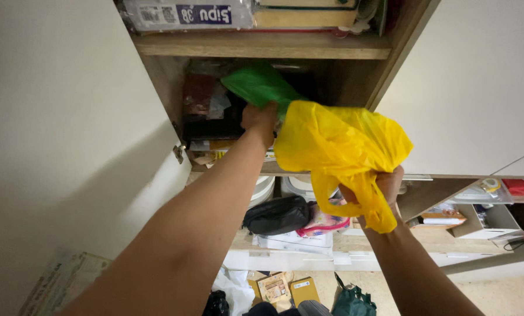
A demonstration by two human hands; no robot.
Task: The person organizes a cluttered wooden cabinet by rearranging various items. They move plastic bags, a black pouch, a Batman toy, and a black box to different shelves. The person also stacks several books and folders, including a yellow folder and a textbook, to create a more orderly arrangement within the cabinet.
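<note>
- Head view: the white cabinet door [69, 146] stands open at far left.
- The left hand [261, 120] reaches into the middle shelf [262, 45] space, fingers closed on a green plastic bag [256, 85] that juts out of the cabinet.
- Just right, touching the green one, a yellow plastic bag [338, 146] hangs in front of the shelves.
- The right hand [385, 184] grips the yellow bag's lower bunch, fingers wrapped tight.
- Below, a black pouch [276, 215] lies on a lower shelf.
</note>
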